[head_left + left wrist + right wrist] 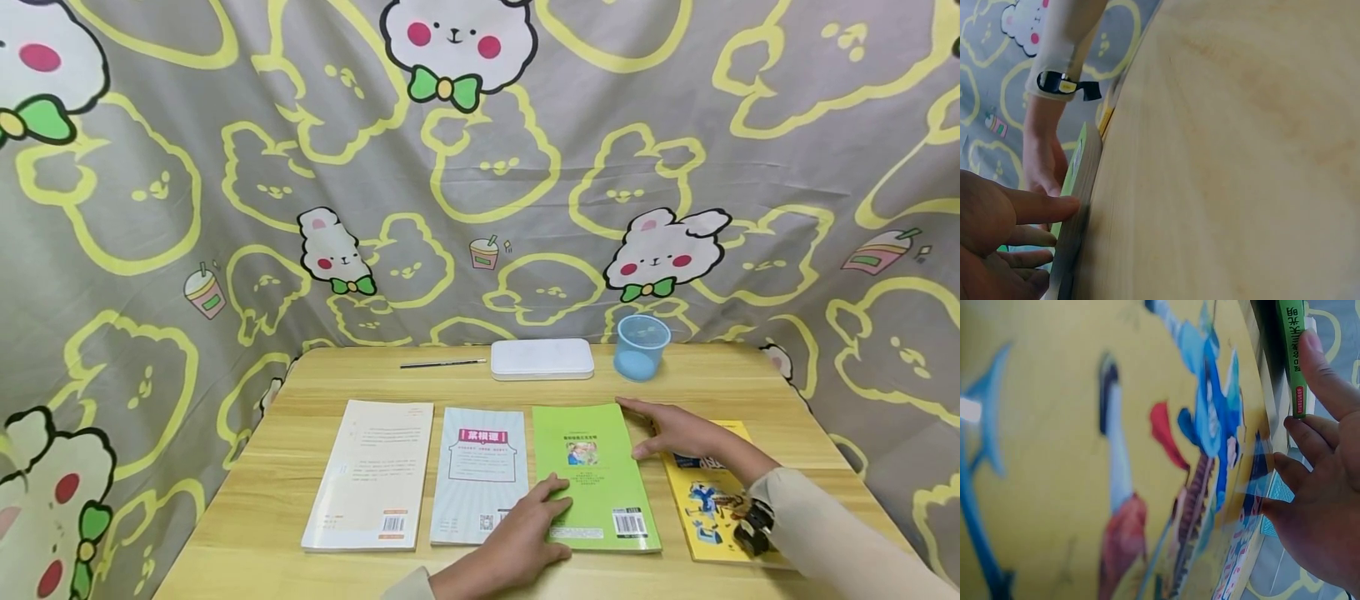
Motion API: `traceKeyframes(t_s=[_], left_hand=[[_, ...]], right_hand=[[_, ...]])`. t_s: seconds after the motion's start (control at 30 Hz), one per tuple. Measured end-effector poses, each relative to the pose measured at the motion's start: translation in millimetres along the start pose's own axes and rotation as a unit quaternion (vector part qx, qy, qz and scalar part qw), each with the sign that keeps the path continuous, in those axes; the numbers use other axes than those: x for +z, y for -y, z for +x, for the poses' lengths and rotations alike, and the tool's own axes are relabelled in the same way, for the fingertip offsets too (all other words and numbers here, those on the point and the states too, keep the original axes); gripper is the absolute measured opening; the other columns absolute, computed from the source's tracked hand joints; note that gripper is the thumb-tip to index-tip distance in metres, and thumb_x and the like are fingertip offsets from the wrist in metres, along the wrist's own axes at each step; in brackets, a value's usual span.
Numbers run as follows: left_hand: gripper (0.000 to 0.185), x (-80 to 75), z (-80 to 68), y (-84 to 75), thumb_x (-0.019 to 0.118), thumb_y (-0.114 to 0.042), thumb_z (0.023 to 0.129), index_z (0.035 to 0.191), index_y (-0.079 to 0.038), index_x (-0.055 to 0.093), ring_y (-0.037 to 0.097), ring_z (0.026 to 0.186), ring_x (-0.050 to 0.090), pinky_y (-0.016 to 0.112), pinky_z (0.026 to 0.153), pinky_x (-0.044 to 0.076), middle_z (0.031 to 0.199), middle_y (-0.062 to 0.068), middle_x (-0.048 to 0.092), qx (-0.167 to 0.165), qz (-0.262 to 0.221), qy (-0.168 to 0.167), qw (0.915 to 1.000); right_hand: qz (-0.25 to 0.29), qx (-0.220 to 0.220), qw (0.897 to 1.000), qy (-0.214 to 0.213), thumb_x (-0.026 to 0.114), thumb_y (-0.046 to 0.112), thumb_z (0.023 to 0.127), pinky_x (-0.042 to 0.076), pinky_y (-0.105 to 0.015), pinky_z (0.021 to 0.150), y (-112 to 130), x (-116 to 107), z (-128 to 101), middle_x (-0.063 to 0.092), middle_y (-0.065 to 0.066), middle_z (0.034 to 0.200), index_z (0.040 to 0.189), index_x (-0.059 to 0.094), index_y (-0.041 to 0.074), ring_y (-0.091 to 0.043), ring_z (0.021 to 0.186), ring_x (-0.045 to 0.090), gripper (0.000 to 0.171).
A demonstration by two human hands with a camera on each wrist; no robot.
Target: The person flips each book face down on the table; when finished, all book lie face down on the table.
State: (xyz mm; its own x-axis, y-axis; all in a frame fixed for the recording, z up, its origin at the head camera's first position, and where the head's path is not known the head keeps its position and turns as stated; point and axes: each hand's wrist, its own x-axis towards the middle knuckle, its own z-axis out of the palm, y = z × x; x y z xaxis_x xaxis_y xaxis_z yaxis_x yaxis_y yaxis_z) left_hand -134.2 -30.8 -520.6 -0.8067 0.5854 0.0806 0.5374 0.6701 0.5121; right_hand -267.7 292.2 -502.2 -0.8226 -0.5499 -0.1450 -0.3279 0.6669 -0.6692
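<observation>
A green book [588, 500] lies back cover up on the wooden table, its barcode nearest me. My left hand [517, 537] is at its lower left corner, fingers spread over the left edge and thumb by the near edge. In the left wrist view the thumb and fingers meet the page block of the green book [1085, 169]. At the upper right edge my right hand [675, 433] touches with outstretched fingers. The right wrist view shows fingertips and thumb at the spine of the green book [1293, 362]. Under the right forearm lies a yellow book [708, 508], partly hidden.
Left of the green book lie a pale blue book [480, 462] and a cream book [371, 475]. Along the back are a thin dark pencil or pen [442, 364], a white case [542, 360] and a blue mesh cup [641, 350]. A patterned curtain [480, 183] surrounds the table.
</observation>
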Motion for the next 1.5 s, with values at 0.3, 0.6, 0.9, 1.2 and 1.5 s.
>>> traceKeyframes(t_s=[0.3, 0.6, 0.9, 1.2, 1.5], left_hand=[[0.068, -4.1, -0.7, 0.7, 0.087, -0.023, 0.081, 0.14, -0.001, 0.061, 0.025, 0.15, 0.04, 0.037, 0.119, 0.038, 0.158, 0.003, 0.046, -0.006, -0.009, 0.003, 0.9999], [0.068, -3.4, -0.7, 1.5, 0.087, -0.023, 0.082, 0.141, -0.001, 0.061, 0.025, 0.15, 0.039, 0.037, 0.119, 0.038, 0.159, 0.003, 0.045, -0.007, -0.011, 0.006, 0.9999], [0.067, -3.9, 0.2, -0.7, 0.087, -0.021, 0.082, 0.141, 0.0, 0.061, 0.026, 0.15, 0.038, 0.036, 0.12, 0.038, 0.158, 0.004, 0.045, -0.007, -0.014, 0.009, 0.9998], [0.068, -3.0, -1.6, 0.6, 0.086, -0.022, 0.082, 0.141, -0.001, 0.061, 0.026, 0.15, 0.038, 0.036, 0.12, 0.037, 0.158, 0.003, 0.045, -0.008, -0.005, 0.007, 0.9999], [0.067, -5.1, -3.4, -1.0, 0.086, -0.021, 0.082, 0.141, -0.001, 0.061, 0.026, 0.15, 0.038, 0.036, 0.12, 0.037, 0.158, 0.003, 0.045, -0.011, -0.005, 0.009, 0.9999]], right_hand=[[-0.017, 0.011, 1.0, -0.004, 0.08, 0.046, 0.085, 0.032, -0.07, 0.114, -2.5, 2.6, 3.5, 0.032, -0.032, 0.161, 0.16, 0.033, 0.001, -0.055, 0.147, 0.028, 0.099], [-0.019, 0.01, 1.0, -0.011, 0.082, 0.043, 0.083, 0.029, -0.071, 0.115, -0.8, 7.2, 2.5, 0.027, -0.038, 0.16, 0.159, 0.035, 0.001, -0.058, 0.147, 0.024, 0.098], [-0.022, 0.022, 0.999, -0.02, 0.083, 0.044, 0.081, 0.031, -0.07, 0.115, -5.4, 10.2, 2.8, 0.027, -0.037, 0.16, 0.159, 0.038, 0.004, -0.057, 0.147, 0.025, 0.098], [-0.029, 0.024, 0.999, -0.028, 0.082, 0.045, 0.083, 0.034, -0.069, 0.113, -3.9, 13.1, 1.9, 0.028, -0.037, 0.16, 0.158, 0.04, 0.007, -0.056, 0.147, 0.027, 0.094], [-0.034, 0.029, 0.998, -0.032, 0.081, 0.047, 0.084, 0.035, -0.07, 0.112, -2.5, 14.2, -0.3, 0.027, -0.038, 0.16, 0.157, 0.042, 0.009, -0.058, 0.146, 0.028, 0.092]])
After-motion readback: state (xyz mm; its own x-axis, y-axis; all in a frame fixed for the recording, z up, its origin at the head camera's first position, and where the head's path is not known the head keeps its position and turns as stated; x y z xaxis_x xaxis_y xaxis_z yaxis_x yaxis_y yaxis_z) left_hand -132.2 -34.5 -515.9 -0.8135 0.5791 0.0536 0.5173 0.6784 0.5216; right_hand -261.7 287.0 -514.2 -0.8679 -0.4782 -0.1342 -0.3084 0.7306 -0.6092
